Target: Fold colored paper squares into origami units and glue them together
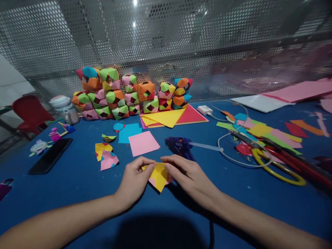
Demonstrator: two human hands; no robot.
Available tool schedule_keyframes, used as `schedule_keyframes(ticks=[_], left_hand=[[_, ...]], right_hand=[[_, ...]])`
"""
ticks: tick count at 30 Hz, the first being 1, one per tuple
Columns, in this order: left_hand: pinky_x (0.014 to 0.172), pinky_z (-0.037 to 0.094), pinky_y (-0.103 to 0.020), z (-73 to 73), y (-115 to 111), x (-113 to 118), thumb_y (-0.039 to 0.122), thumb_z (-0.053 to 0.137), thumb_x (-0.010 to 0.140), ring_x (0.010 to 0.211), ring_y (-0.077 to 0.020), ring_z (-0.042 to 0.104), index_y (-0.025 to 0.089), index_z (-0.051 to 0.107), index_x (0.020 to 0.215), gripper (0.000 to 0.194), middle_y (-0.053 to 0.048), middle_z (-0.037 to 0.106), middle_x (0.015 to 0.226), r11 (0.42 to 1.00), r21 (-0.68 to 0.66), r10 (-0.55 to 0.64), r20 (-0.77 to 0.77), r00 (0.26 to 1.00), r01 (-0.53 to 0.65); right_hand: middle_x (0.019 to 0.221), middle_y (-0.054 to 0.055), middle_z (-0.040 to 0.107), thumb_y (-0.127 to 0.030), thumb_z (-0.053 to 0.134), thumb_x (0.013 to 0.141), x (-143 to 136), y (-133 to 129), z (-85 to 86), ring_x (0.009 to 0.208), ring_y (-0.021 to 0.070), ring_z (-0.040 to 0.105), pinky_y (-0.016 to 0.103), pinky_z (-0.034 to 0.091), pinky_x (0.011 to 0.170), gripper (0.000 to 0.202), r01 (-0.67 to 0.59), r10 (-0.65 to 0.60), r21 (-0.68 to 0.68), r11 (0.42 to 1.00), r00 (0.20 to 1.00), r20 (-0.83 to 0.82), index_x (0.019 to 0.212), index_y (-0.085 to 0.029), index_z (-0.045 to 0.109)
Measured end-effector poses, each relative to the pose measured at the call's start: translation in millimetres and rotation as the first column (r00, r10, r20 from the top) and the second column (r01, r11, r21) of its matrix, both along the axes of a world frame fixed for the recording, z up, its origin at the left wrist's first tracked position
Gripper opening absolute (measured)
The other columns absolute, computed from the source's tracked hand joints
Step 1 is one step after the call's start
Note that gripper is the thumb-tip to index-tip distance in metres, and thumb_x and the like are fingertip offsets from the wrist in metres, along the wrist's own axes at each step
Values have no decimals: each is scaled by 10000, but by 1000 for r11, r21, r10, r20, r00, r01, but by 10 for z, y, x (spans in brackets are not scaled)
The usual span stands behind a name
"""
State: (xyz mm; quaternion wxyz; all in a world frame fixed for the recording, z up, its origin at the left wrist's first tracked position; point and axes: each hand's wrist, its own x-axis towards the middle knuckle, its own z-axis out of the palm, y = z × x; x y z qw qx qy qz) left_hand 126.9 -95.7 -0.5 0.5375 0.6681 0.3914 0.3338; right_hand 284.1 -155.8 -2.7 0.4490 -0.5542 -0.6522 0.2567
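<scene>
A small yellow and pink folded paper (159, 175) is held between my two hands above the blue table, one corner pointing toward me. My left hand (135, 180) pinches its left upper edge between thumb and fingers. On the right, my right hand (190, 176) grips the other upper edge the same way. Just beyond my right hand lies a dark blue glue gun (178, 144) with a clear glue stick in its back. A pink paper square (144, 143) rests ahead of my hands, beside blue paper (129, 132).
Stacked folded-paper balls (114, 98) line the back, beside yellow and red sheets (194, 116). A black phone (51, 156) lies left, near folded pieces (109, 159). Yellow-handled scissors (277, 169), a white cable (233, 162) and paper scraps (259, 130) spread over the right.
</scene>
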Motion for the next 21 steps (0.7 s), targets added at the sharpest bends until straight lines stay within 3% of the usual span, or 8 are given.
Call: schedule_keyframes(ticks=[3, 7, 11, 16, 21], left_hand=[[652, 450, -239, -22, 27, 20, 289, 603, 754, 716, -135, 569, 144, 597, 800, 152, -24, 628, 789, 994, -88, 73, 78, 994, -66], [616, 437, -223, -29, 34, 32, 275, 630, 723, 655, -116, 563, 139, 561, 740, 154, 2, 604, 702, 983, -169, 80, 82, 993, -66], [623, 430, -219, -10, 10, 14, 223, 621, 714, 679, -116, 570, 140, 546, 719, 112, -3, 611, 718, 985, -171, 6, 43, 999, 1], [659, 438, -228, 41, -45, 22, 178, 623, 700, 758, -122, 571, 153, 444, 637, 192, -30, 616, 878, 977, -173, -103, 135, 986, 125], [629, 428, -210, 39, -59, 45, 192, 628, 708, 676, -93, 544, 159, 417, 648, 222, 11, 582, 754, 973, -228, 7, 170, 985, 32]], right_hand=[[760, 19, 624, -276, 495, 845, -22, 6, -10, 653, 125, 559, 236, 438, 595, 163, 44, -44, -29, 999, 999, 16, 873, -164, 609], [670, 10, 613, -233, 454, 854, -13, 33, -37, 589, 121, 542, 238, 408, 547, 205, 90, -92, 22, 996, 993, 72, 748, -161, 615], [690, 21, 620, -188, 456, 846, 26, 41, -31, 607, 126, 552, 245, 416, 566, 189, 69, -80, 90, 994, 990, 120, 761, -163, 623], [746, 43, 613, -191, 465, 852, 30, 28, -20, 676, 138, 566, 255, 443, 626, 157, -20, -10, 195, 981, 989, 148, 846, -164, 620], [721, 22, 624, -249, 512, 837, 23, 39, -16, 638, 131, 571, 240, 449, 591, 132, 96, -99, 73, 993, 994, 37, 865, -159, 605]])
